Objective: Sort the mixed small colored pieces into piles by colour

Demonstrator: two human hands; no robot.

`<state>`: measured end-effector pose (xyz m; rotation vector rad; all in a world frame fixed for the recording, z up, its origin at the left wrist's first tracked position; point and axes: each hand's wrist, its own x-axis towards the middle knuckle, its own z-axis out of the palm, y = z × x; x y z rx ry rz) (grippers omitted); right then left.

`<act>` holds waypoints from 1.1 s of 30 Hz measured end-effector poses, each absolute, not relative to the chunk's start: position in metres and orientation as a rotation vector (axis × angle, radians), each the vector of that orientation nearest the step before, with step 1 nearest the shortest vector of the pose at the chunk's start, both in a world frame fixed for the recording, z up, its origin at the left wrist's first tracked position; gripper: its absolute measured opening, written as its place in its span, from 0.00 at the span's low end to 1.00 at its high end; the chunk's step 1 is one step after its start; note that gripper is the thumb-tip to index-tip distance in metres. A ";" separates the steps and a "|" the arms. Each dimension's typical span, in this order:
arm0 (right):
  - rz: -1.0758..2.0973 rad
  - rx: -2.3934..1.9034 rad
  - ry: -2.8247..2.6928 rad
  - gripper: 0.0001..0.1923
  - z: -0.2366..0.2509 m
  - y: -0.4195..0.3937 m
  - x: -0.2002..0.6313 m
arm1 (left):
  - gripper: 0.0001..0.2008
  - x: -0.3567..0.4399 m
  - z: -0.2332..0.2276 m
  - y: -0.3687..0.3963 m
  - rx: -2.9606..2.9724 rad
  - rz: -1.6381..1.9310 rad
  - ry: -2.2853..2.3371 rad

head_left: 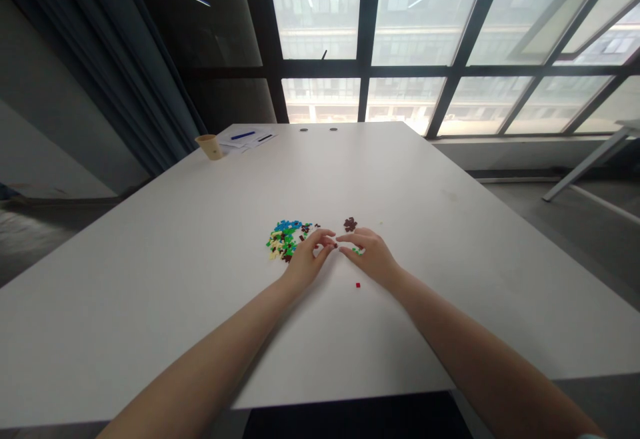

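Left hand [307, 259] and right hand [370, 256] rest on the white table [175, 272], fingertips pinched narrow and meeting on a tiny dark brick [335, 245]. Multicoloured brick pile [285, 237] lies at 9 o'clock of the left hand, touching it. Brown brick cluster [350, 224] sits at 12 o'clock of the right hand; lone red brick [358, 285] at 6 o'clock.

One view only, from a camera on the person's head, looking forward and down across the table [150, 306] toward the windows [400, 26] at 12 o'clock. Both forearms enter from the bottom edge, and the left hand [307, 259] and right hand [373, 256] meet near frame centre, fairly close. The far table edge and a cup [210, 146] at 11 o'clock lie well off
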<state>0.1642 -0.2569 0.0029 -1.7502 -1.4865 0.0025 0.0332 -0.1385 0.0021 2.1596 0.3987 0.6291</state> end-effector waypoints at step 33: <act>-0.022 -2.469 -1.251 0.18 -0.020 -0.251 0.205 | 0.19 0.038 -0.027 -0.090 2.868 0.453 0.555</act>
